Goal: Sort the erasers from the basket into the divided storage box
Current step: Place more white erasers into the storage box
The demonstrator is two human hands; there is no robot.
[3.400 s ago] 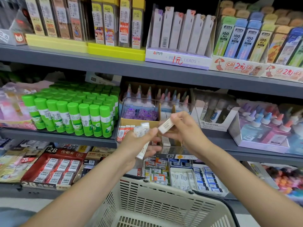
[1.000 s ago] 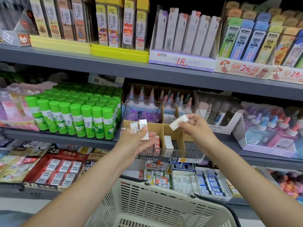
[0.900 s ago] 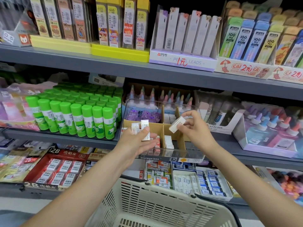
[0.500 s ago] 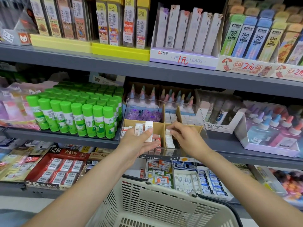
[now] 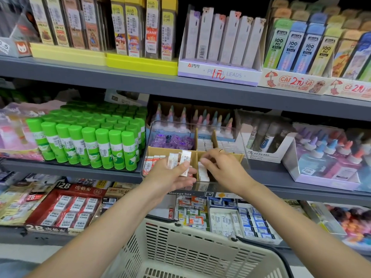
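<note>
Two shelves [image 5: 200, 85] fill the frame, and the basket [image 5: 192, 255] sits at bottom centre with its inside mostly out of view, so how many erasers remain in it cannot be told. On the middle shelf, centre frame, stands the box [image 5: 243, 141], clear-walled with brown dividers; green glue sticks [image 5: 86, 141] crowd its left and glue bottles [image 5: 329, 155] stand to its right. The left hand [image 5: 172, 177] hovers in front of the box's front-left compartment, thumb and fingers curled round a small bunch of erasers [image 5: 181, 160] held upright, as it did a second ago. The change is on the other side: the right hand [image 5: 224, 167], which a second ago held a single white eraser up above the box, has come down over the front-middle compartment, where a white row [image 5: 202, 171] already stands. Its fingers are bent and close together over that row; whether they still pinch the eraser or have just let it go cannot be told, as the fingertips hide the spot. By my reading this eraser is being seated, or has just been seated, with its kind, and the bunch in the left hand is what comes next, so the sorting is mid-way, not near its end.
</note>
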